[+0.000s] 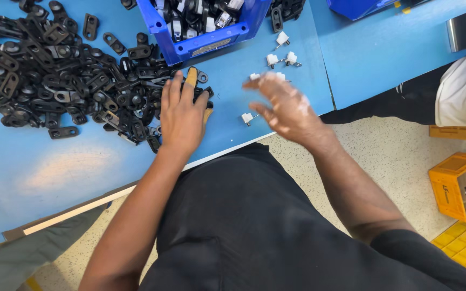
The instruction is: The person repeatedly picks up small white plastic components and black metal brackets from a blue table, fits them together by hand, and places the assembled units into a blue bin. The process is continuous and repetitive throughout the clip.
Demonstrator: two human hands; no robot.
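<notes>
Left hand: the left hand [182, 116] lies flat, palm down, fingers spread, at the right edge of the heap of black flat plastic brackets [55, 75], left of frame centre; its fingertips touch the nearest pieces and it grips nothing. One finger wears a tan fingertip cover [191, 77].
Right hand: the right hand [282, 108] is blurred, fingers loosely spread, above the desk edge just right of centre; it appears to hold nothing.
Small parts: small white plastic clips with metal pins [276, 59] lie scattered on the desk at upper centre; one of them [247, 117] sits just beside the right hand's fingers.
Heap: fills the upper left of the frame.
Bin: a blue plastic bin [200, 43] of black and white parts stands at top centre.
Desk: blue-topped desk [55, 172].
Floor: orange plastic crate [457, 183], right edge.
</notes>
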